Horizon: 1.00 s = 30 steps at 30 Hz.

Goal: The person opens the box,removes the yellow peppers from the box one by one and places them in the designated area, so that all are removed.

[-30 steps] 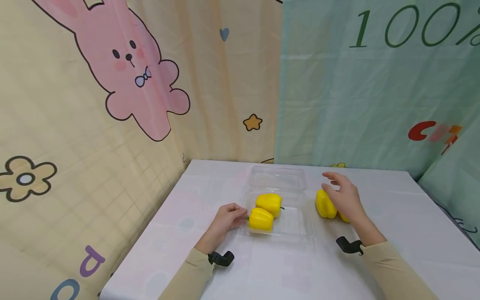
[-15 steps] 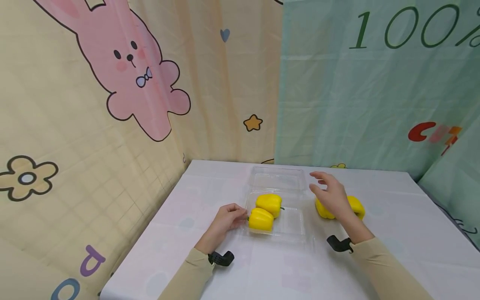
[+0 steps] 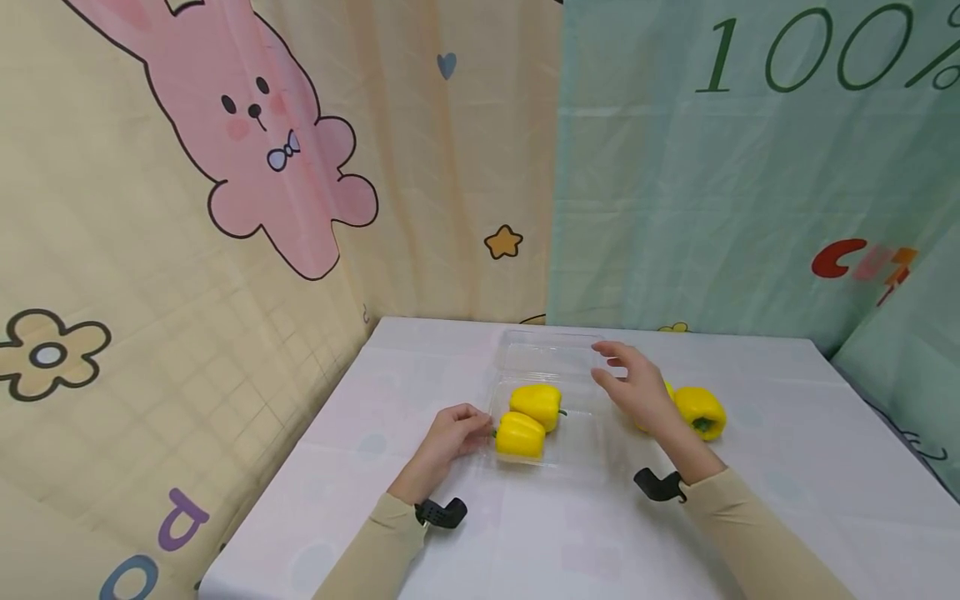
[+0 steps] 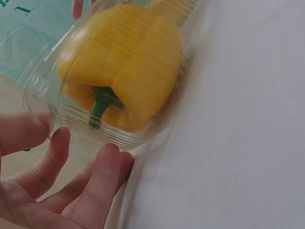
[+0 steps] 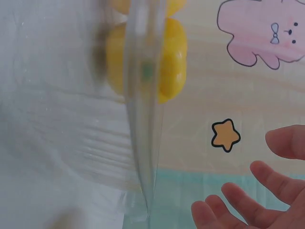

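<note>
Nearest the person, a black wrist camera (image 3: 442, 514) sat by the left cuff, and a second black camera (image 3: 657, 485) by the right. The left hand (image 3: 453, 435) pinched the left rim of a clear container (image 3: 577, 437), its thumb and fingertips meeting the ribbed plastic. The right hand (image 3: 637, 385) hung near the container's far right side, thumb and fingers spread, with nothing between them.

The container lay between the two hands, its base running lengthwise from the left hand toward the right, on the white table (image 3: 540, 542). In the half closer to the left hand, two yellow peppers lay on their sides, touching: the nearer pepper (image 3: 520, 435) had its stem toward the left hand, the farther pepper (image 3: 536, 404) toward the right.

The lid (image 3: 547, 354) was folded back beyond the base, away from the person; the right hand was the nearer one to it, at its right end. To the right of that hand, a loose pepper (image 3: 702, 412) lay on the table, with another pepper (image 3: 670, 389) mostly hidden behind the forearm.
</note>
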### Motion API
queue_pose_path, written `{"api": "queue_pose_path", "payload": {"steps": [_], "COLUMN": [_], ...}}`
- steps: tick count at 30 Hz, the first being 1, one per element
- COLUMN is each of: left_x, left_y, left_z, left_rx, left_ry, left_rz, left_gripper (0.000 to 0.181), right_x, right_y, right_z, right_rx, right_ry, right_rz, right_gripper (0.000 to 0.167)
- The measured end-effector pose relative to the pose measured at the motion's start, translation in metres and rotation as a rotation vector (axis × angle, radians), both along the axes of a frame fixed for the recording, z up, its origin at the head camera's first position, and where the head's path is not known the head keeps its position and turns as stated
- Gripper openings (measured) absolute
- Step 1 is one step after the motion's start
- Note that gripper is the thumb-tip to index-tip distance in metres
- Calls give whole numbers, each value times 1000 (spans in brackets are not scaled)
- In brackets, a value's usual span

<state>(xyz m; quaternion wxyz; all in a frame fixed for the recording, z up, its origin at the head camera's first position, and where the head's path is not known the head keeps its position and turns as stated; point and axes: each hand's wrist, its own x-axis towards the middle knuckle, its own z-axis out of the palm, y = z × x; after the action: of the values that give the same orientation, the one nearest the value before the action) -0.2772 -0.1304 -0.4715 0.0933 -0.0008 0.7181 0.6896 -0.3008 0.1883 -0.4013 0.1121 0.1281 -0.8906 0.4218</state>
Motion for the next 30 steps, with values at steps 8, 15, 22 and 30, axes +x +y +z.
{"api": "queue_pose_path", "payload": {"steps": [8, 15, 22, 30], "left_x": [-4, -3, -2, 0], "left_y": [1, 1, 1, 0], "left_z": [2, 0, 1, -1], "left_rx": [2, 4, 10, 2], "left_ry": [13, 0, 14, 7], "left_rz": [4, -9, -4, -11], "left_gripper": [22, 22, 21, 22], "right_x": [2, 7, 9, 11], "right_y": [-13, -20, -31, -41], "right_z": [-1, -8, -13, -23], "right_rx": [-15, 3, 7, 55], "right_ry": [1, -24, -15, -40], "right_rz": [35, 89, 159, 209], "right_gripper": [46, 51, 51, 53]}}
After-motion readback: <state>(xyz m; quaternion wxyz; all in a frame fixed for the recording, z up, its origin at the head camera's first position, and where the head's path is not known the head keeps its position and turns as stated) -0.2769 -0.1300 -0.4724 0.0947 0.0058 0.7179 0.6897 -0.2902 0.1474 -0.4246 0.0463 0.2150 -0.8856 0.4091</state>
